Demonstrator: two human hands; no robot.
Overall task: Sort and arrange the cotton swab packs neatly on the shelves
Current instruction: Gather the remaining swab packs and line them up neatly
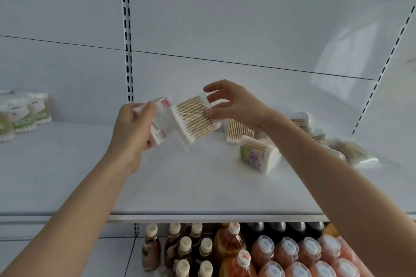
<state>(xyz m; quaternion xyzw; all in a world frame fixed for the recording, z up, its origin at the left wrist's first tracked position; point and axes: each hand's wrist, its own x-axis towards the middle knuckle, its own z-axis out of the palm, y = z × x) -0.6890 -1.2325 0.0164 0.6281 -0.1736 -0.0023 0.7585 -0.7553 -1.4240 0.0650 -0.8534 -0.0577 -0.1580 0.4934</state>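
Note:
Above the white shelf (90,175), my left hand (132,128) grips a flat pack with a red and white label (161,119). My right hand (234,105) pinches the right end of a clear pack of wooden cotton swabs (193,119), held right beside the labelled pack. On the shelf to the right lies a pack with a green and purple label (256,155), on its side. Behind it lie more swab packs (238,130), loosely piled, and others (351,150) spread toward the right. Green-labelled tubs of swabs (22,114) stand in a row at the far left.
A slotted upright (128,51) runs up the back panel behind my left hand. Another slotted upright (382,69) slants at the right. Below the shelf edge stand brown sauce bottles (180,252) and orange drink bottles (292,254).

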